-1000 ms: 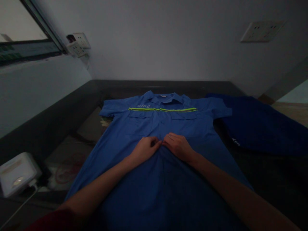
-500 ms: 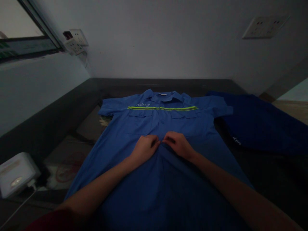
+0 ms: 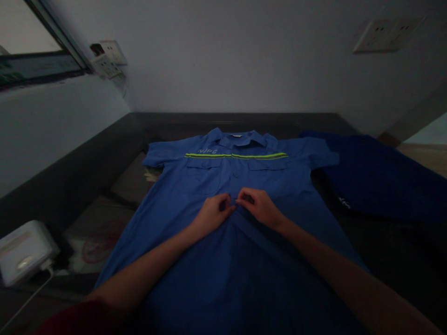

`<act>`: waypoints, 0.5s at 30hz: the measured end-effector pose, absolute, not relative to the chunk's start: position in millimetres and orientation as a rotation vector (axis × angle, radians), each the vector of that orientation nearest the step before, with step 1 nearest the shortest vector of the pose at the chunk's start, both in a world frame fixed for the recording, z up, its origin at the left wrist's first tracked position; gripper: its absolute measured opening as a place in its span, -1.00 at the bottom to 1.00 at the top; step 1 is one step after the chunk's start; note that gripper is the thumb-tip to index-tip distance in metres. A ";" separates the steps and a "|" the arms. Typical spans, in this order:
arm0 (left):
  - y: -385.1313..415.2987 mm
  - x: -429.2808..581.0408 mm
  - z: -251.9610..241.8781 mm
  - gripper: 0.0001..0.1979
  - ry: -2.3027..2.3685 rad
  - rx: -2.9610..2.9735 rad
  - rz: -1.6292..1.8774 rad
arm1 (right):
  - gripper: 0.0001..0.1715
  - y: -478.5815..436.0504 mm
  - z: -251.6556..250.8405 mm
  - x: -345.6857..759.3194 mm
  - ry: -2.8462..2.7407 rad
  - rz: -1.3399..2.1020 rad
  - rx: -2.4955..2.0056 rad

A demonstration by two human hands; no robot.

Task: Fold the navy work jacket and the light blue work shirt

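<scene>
A blue short-sleeved work shirt (image 3: 206, 181) lies spread out front side up, its collar at the far end. It has a yellow-green stripe across the chest, two flap pockets and white lettering. At the front placket, below the visible chest button (image 3: 235, 175), my left hand (image 3: 214, 213) pinches the shirt with thumb and forefinger. Just beside it my right hand (image 3: 257, 205) is also closed in a pinch on the placket's other side. The fingertips nearly meet. Whether a button sits between them is too dark and small to make out.
A dark blue folded garment (image 3: 377, 181) lies to the right, partly under the sleeve. A white device (image 3: 26, 251) with a cable stands at the left. Wall sockets (image 3: 387, 35) are at the upper right, with an adapter (image 3: 106, 66) plugged in at the upper left.
My left thumb has shifted slightly right and its fingers have parted a little from the thumb. The right hand has risen slightly. The shirt lies in the same place.
</scene>
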State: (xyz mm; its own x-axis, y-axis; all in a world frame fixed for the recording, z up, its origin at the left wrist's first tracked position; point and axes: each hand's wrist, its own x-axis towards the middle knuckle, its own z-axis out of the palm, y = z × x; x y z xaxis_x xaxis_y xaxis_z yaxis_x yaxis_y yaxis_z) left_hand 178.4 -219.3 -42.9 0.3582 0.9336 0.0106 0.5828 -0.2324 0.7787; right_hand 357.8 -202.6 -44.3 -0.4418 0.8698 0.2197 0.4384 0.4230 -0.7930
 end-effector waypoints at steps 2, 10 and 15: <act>-219.3 178.3 -44.4 -0.83 1.324 1.960 0.628 | -0.85 -201.1 -46.4 358.3 -2.037 0.921 -1.106; -219.5 180.0 -45.6 -0.85 1.330 2.109 0.571 | -0.85 -197.7 -51.3 362.1 -2.029 1.037 -1.102; -221.8 182.0 -46.7 -0.86 1.360 2.183 0.574 | -0.85 -195.1 -53.1 363.1 -2.007 1.098 -1.123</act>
State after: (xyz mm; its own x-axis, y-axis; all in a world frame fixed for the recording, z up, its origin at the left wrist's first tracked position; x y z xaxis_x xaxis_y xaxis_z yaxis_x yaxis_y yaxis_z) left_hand 182.0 -221.8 -46.7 0.4118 0.9070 0.0881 0.6955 -0.3752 0.6127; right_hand 363.1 -195.1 -53.1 -0.4742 0.8755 0.0932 0.3940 0.3057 -0.8668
